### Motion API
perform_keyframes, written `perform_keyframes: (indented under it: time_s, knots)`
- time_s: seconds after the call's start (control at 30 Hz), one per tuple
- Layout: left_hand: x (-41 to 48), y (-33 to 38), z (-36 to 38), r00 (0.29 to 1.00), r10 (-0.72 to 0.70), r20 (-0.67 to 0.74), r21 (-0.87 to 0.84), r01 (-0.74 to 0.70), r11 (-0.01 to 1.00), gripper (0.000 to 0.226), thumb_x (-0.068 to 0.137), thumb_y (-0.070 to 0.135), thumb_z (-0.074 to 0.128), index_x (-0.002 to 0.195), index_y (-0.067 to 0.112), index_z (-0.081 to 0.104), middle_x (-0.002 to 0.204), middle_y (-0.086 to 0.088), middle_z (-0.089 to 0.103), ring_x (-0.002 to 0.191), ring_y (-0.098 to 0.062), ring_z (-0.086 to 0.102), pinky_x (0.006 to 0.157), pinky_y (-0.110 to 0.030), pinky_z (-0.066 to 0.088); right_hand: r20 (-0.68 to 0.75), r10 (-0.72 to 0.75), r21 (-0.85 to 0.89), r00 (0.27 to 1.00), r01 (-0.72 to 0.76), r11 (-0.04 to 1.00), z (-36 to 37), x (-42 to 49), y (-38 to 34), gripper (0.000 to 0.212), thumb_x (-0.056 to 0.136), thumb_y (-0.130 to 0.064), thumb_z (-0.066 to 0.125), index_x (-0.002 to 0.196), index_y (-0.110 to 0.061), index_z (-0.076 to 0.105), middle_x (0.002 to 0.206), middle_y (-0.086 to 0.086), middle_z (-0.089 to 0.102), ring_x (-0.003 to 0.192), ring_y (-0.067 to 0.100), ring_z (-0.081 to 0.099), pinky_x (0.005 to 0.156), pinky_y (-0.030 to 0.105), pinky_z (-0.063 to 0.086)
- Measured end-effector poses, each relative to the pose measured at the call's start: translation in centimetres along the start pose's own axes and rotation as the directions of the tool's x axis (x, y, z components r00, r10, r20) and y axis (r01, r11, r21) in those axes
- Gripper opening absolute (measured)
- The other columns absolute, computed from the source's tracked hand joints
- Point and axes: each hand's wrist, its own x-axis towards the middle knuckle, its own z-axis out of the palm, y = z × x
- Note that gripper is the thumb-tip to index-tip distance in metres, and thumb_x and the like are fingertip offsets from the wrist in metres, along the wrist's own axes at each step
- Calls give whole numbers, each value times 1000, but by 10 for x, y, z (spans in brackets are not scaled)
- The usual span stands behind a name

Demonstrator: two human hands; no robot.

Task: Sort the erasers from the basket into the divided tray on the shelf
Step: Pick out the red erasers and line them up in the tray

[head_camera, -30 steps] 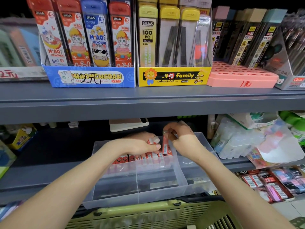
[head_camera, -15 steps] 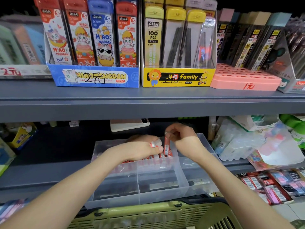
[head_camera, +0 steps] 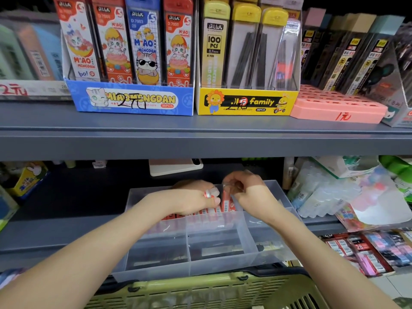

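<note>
A clear divided tray (head_camera: 223, 264) stands on the lower shelf. A row of red-wrapped erasers (head_camera: 200, 212) stands on edge in its back compartment. My left hand (head_camera: 191, 199) rests on that row, fingers curled over the erasers. Beside it, my right hand (head_camera: 247, 190) pinches the top of one upright red eraser (head_camera: 225, 202) at the row's right end. The olive-green basket (head_camera: 200, 291) sits just below the tray at the bottom edge; its contents are hidden.
The upper shelf (head_camera: 200, 139) overhangs the tray closely. On it stand a blue box (head_camera: 131, 99) and a yellow box (head_camera: 245, 101) of pencil leads and a pink holder (head_camera: 338, 108). Bagged goods (head_camera: 330, 192) crowd the tray's right side.
Both hands stay at the eraser row with small shifts; the right hand keeps its pinch on the upright eraser. The view has edged slightly closer.
</note>
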Motion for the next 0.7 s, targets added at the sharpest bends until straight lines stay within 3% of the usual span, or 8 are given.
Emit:
perform_keyframes:
  time_s: [0.13, 0.27, 0.4, 0.5, 0.57, 0.7]
  knots:
    - [-1, 1, -1, 1000, -5, -2, -10, 5, 1000, 26, 95, 24, 52, 74, 9, 48, 78, -6, 51, 71, -18, 41, 66, -30, 35, 59, 47, -59, 997, -44, 997, -4, 12, -6, 31, 79, 7, 53, 97, -11, 70, 96, 4, 68, 91, 17, 61, 78, 19, 47]
    - [-2, 1, 0, 1000, -17, -8, -38, 16, 999, 24, 95, 23, 53, 85, 1, 53, 82, -9, 52, 72, -18, 42, 66, -30, 34, 82, 85, -151, 993, -72, 986, -4, 23, -16, 22, 82, -4, 58, 95, -12, 73, 100, 2, 71, 92, 14, 61, 75, 16, 39]
    - [-1, 2, 0, 999, -33, -10, -71, 32, 997, 24, 96, 23, 53, 76, 12, 46, 104, -23, 65, 80, -21, 50, 69, -31, 37, 47, 74, -259, 996, -59, 964, -1, 24, -16, 20, 83, -12, 61, 96, -16, 75, 102, -1, 72, 98, 17, 62, 74, 16, 38]
    - [-2, 1, 0, 999, -39, -29, -91, 36, 995, 29, 95, 23, 54, 69, 19, 43, 106, -24, 66, 87, -26, 58, 70, -31, 38, -41, 176, 51, 984, -174, 983, 6, 14, -8, 17, 81, -4, 65, 93, -11, 75, 96, 3, 73, 91, 15, 65, 82, 20, 47]
    - [-2, 2, 0, 999, -28, -29, -83, 26, 996, 29, 95, 23, 54, 70, 17, 42, 94, -20, 64, 81, -22, 52, 69, -31, 36, -76, 245, 228, 966, -222, 948, 7, 7, -4, 15, 79, 0, 67, 90, -9, 74, 91, 3, 71, 90, 17, 66, 88, 30, 52]
    - [-3, 4, -2, 1000, -17, -19, -64, 15, 998, 24, 97, 24, 51, 79, 8, 46, 94, -21, 60, 81, -19, 47, 71, -32, 36, -42, 226, 163, 973, -216, 963, 4, 10, -6, 19, 80, 3, 63, 91, -9, 74, 90, 1, 70, 86, 12, 64, 83, 21, 50]
